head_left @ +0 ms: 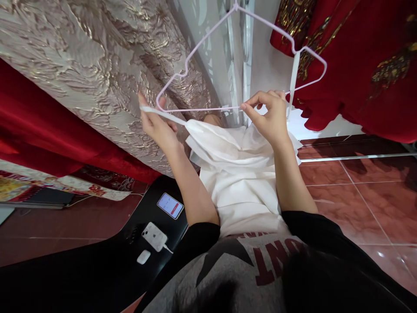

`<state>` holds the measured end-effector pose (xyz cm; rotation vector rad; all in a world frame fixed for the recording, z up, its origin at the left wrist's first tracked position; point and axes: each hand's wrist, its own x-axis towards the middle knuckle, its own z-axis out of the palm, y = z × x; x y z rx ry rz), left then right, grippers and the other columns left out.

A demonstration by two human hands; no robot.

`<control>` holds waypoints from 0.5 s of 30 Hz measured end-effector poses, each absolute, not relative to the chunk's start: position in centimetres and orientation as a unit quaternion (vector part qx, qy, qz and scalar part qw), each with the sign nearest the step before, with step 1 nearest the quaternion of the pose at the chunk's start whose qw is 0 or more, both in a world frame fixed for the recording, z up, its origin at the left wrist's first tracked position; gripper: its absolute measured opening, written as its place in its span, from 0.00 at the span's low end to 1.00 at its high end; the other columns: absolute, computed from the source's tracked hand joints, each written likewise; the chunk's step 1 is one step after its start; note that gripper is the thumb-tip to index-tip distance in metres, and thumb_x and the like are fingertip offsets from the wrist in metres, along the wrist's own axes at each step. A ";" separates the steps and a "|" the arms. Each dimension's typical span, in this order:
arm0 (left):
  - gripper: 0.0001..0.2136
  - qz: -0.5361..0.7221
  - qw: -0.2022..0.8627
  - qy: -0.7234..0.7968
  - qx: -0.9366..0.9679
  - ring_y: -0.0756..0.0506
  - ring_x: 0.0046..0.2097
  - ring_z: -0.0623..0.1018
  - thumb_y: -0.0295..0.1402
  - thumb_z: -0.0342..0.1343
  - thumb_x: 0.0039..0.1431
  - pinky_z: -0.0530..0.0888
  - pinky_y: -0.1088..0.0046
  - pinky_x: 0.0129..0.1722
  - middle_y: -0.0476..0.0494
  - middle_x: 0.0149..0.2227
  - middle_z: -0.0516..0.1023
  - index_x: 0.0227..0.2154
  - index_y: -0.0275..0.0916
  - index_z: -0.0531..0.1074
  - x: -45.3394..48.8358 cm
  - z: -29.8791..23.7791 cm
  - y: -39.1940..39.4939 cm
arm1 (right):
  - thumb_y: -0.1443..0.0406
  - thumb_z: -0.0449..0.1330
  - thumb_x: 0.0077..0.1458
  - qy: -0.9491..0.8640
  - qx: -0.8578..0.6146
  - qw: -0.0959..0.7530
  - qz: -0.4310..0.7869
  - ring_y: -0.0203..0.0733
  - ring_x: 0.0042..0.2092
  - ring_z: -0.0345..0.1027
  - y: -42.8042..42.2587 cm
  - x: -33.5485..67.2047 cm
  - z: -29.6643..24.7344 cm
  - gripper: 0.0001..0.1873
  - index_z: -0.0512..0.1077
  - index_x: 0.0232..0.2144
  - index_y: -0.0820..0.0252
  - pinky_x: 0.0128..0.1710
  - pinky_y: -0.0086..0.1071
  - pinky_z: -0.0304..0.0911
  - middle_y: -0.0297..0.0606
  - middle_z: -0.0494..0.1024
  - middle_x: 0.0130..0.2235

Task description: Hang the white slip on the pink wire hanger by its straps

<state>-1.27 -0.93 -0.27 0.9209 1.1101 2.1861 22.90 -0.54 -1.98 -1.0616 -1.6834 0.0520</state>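
My right hand (pixel 269 113) pinches the bottom bar of a thin pink clothes hanger (pixel 208 37) between thumb and fingertips. A white strappy garment (pixel 241 174) lies over my lap, its cloth bunched in soft folds. One of its straps (pixel 295 78) is looped over the hanger's right shoulder, by the notch. The other strap (pixel 166 115) is drawn out by my left hand (pixel 159 128), which has it across its fingers beside the hanger's lower left corner. Part of the left hand's grip is hidden behind the strap.
Patterned beige fabric (pixel 130 69) hangs at left, red cloth (pixel 352 56) with gold sequins at right. A black bench (pixel 97 274) at lower left bears a lit phone (pixel 170 205), a white phone (pixel 154 236) with a cable and a small white case (pixel 143 257). Red tiles (pixel 368 195) cover the floor.
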 end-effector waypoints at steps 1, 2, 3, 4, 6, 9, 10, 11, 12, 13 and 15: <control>0.15 0.793 0.294 0.422 0.326 0.55 0.22 0.65 0.40 0.41 0.76 0.50 0.73 0.20 0.50 0.40 0.81 0.56 0.45 0.66 -1.6 -0.8 -0.9 | 0.45 0.54 0.58 -0.710 -0.447 0.544 0.022 0.39 0.35 0.65 -0.6 22.8 -2.0 0.22 0.72 0.27 0.54 0.55 0.48 0.58 0.34 0.76 0.30; 0.16 0.781 0.332 0.422 0.319 0.54 0.23 0.67 0.42 0.40 0.75 0.52 0.74 0.20 0.49 0.39 0.81 0.55 0.44 0.67 -1.7 -1.2 -0.9 | 0.45 0.53 0.58 -0.711 -0.446 0.543 0.023 0.39 0.35 0.65 -0.6 22.7 -2.0 0.21 0.72 0.28 0.54 0.55 0.47 0.58 0.34 0.76 0.31; 0.16 0.771 0.366 0.409 0.323 0.54 0.25 0.69 0.40 0.40 0.75 0.55 0.76 0.21 0.47 0.39 0.81 0.52 0.42 0.70 -1.7 -1.6 -0.8 | 0.46 0.53 0.59 -0.713 -0.444 0.541 0.025 0.39 0.36 0.65 -0.6 22.6 -2.1 0.21 0.73 0.29 0.54 0.55 0.47 0.58 0.34 0.76 0.31; 0.14 0.764 0.391 0.386 0.338 0.53 0.28 0.71 0.36 0.41 0.74 0.61 0.76 0.23 0.47 0.39 0.81 0.48 0.40 0.72 -1.5 -1.8 -0.7 | 0.47 0.53 0.60 -0.717 -0.441 0.539 0.027 0.39 0.36 0.66 -0.6 22.4 -2.1 0.20 0.73 0.30 0.53 0.55 0.46 0.58 0.34 0.77 0.32; 0.14 0.760 0.418 0.326 0.378 0.53 0.33 0.75 0.25 0.42 0.70 0.69 0.78 0.30 0.46 0.39 0.81 0.41 0.38 0.74 -0.7 -1.8 -0.7 | 0.49 0.52 0.61 -0.723 -0.434 0.537 0.030 0.39 0.38 0.67 -0.7 22.1 -2.3 0.18 0.74 0.33 0.52 0.56 0.47 0.57 0.34 0.77 0.34; 0.15 0.736 0.460 0.268 0.418 0.51 0.33 0.76 0.23 0.43 0.65 0.73 0.76 0.33 0.44 0.40 0.80 0.38 0.38 0.76 1.1 -1.3 -1.0 | 0.52 0.52 0.62 -0.731 -0.418 0.538 0.033 0.42 0.43 0.69 -1.0 21.8 -2.3 0.15 0.75 0.38 0.50 0.57 0.48 0.57 0.35 0.77 0.40; 0.14 0.728 0.471 0.260 0.426 0.50 0.31 0.76 0.26 0.44 0.66 0.73 0.75 0.31 0.44 0.41 0.80 0.38 0.39 0.77 1.6 -1.1 -1.1 | 0.53 0.53 0.62 -0.733 -0.411 0.542 0.032 0.43 0.45 0.70 -1.1 21.8 -2.2 0.14 0.75 0.39 0.49 0.57 0.48 0.58 0.36 0.77 0.42; 0.13 0.722 0.474 0.258 0.432 0.50 0.29 0.75 0.30 0.46 0.67 0.73 0.74 0.29 0.43 0.40 0.80 0.37 0.40 0.77 2.0 -1.0 -1.2 | 0.54 0.54 0.62 -0.730 -0.403 0.551 0.026 0.43 0.47 0.70 -1.3 21.9 -2.0 0.12 0.75 0.40 0.49 0.56 0.48 0.59 0.36 0.77 0.43; 0.12 0.721 0.469 0.262 0.438 0.50 0.27 0.74 0.32 0.47 0.68 0.72 0.73 0.27 0.43 0.39 0.80 0.35 0.41 0.77 2.4 -0.9 -1.3 | 0.57 0.55 0.61 -0.720 -0.393 0.571 0.015 0.44 0.49 0.70 -1.4 22.2 -1.8 0.10 0.75 0.40 0.49 0.55 0.47 0.61 0.37 0.77 0.45; 0.12 0.724 0.458 0.267 0.441 0.50 0.26 0.73 0.32 0.48 0.68 0.71 0.73 0.25 0.44 0.38 0.80 0.33 0.42 0.77 2.6 -0.8 -1.4 | 0.59 0.56 0.60 -0.698 -0.380 0.606 -0.006 0.44 0.50 0.69 -1.5 22.6 -1.6 0.09 0.76 0.39 0.49 0.53 0.45 0.62 0.38 0.76 0.45; 0.14 0.732 0.440 0.271 0.445 0.51 0.25 0.72 0.31 0.47 0.69 0.71 0.73 0.24 0.45 0.35 0.79 0.32 0.43 0.76 2.9 -0.8 -1.5 | 0.66 0.58 0.58 -0.619 -0.354 0.698 -0.065 0.44 0.50 0.69 -1.4 24.0 -1.2 0.09 0.76 0.38 0.51 0.49 0.42 0.65 0.39 0.76 0.44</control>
